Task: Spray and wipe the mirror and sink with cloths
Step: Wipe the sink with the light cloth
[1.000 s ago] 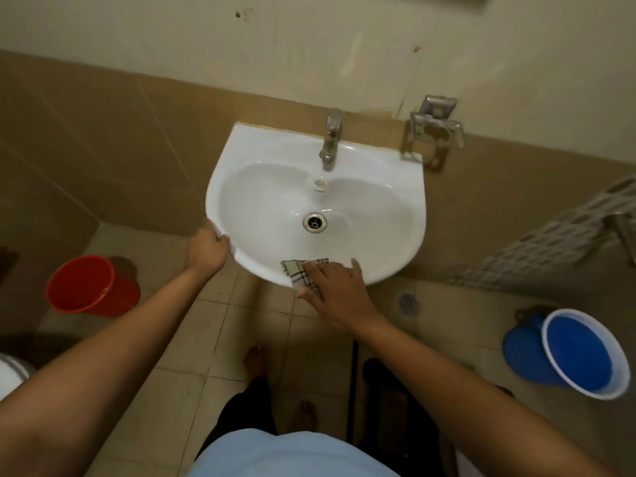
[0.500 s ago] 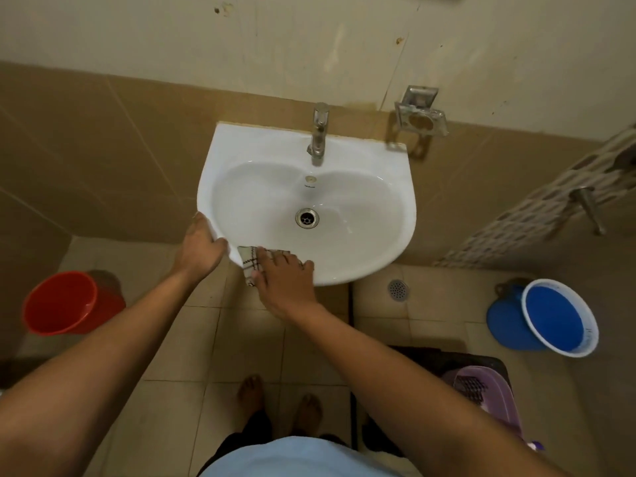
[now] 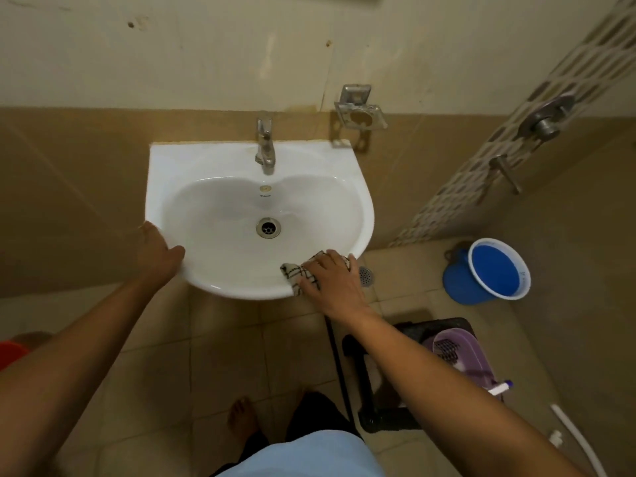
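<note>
One view: head camera, looking down on a wall-mounted sink (image 3: 179,173) with bare tiled floor below.
Hidden or cut off: the mirror is not in view; most of the checked cloth (image 3: 292,271) is covered by the right hand; a red bucket (image 3: 10,351) is cut by the left edge, only a sliver showing; the purple basket (image 3: 461,359) is partly behind the right forearm, and what it holds is hard to make out.
Cloth position: on the sink's front-right rim, under the right hand, its free corner poking out toward the basin.
Right hand (image 3: 332,280): laid flat, fingers spread, pressing the cloth onto the rim.
Left hand (image 3: 156,253): gripping the sink's front-left edge, thumb on top of the rim, fingers curled beneath and out of sight; well apart from the cloth.
Sink parts: one tap (image 3: 265,146) at the back, one drain (image 3: 268,227) in the middle of the basin.
Counts: one sink, one cloth, two hands, one blue bucket (image 3: 495,270) on the floor at right, one metal holder (image 3: 361,113) on the wall beside the tap.
</note>
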A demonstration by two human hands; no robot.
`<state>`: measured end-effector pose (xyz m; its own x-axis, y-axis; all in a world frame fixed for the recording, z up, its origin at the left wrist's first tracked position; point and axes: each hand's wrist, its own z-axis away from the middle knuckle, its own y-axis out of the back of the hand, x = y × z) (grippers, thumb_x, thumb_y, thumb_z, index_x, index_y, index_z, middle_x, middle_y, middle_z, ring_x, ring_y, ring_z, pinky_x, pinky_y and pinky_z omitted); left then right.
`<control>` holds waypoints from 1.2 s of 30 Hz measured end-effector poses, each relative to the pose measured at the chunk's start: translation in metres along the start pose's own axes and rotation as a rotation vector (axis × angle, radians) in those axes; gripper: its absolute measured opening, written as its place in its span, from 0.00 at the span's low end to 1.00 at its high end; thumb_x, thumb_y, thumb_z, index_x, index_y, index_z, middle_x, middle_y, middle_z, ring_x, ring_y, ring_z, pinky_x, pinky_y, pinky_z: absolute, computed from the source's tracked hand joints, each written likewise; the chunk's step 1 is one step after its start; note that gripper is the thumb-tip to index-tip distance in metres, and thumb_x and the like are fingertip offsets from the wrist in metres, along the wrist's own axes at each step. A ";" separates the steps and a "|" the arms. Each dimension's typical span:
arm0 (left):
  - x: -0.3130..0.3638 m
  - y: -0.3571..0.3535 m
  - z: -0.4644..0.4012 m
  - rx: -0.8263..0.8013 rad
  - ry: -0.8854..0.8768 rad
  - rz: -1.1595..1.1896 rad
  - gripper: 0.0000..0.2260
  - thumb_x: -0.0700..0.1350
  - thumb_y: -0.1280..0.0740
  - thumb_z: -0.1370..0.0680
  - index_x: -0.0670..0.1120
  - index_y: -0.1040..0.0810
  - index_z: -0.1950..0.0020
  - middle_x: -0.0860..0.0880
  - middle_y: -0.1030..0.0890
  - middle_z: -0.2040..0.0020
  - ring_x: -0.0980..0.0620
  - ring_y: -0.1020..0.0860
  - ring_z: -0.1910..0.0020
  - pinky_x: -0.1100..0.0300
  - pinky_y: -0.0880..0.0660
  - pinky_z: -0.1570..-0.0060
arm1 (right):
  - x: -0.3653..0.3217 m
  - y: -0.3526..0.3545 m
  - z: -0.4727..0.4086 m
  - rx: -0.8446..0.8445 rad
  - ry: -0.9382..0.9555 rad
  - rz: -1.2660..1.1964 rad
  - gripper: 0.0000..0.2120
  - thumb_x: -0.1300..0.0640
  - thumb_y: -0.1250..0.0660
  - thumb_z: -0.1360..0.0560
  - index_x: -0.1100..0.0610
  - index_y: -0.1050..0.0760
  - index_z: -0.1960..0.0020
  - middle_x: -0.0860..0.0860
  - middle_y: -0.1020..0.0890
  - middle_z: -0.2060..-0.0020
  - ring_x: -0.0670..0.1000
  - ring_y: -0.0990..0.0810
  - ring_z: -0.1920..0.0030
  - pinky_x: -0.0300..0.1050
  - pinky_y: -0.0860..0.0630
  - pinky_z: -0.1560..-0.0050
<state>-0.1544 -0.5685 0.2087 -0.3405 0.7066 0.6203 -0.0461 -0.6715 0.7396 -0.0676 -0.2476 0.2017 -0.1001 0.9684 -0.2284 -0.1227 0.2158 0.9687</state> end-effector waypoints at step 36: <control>0.004 -0.015 -0.074 0.055 0.061 -0.125 0.41 0.46 0.46 0.32 0.34 0.54 0.21 0.34 0.50 0.21 0.35 0.50 0.22 0.42 0.47 0.23 | 0.092 -0.017 -0.258 -0.119 0.821 0.815 0.30 0.63 0.49 0.24 0.52 0.42 0.22 0.47 0.39 0.23 0.49 0.41 0.23 0.60 0.57 0.25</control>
<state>-0.2245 -0.5723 0.1810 -0.3919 0.7679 0.5068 -0.0411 -0.5649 0.8241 -0.3292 -0.1942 0.1396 -0.7966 0.4329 0.4219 0.1853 -0.4895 0.8521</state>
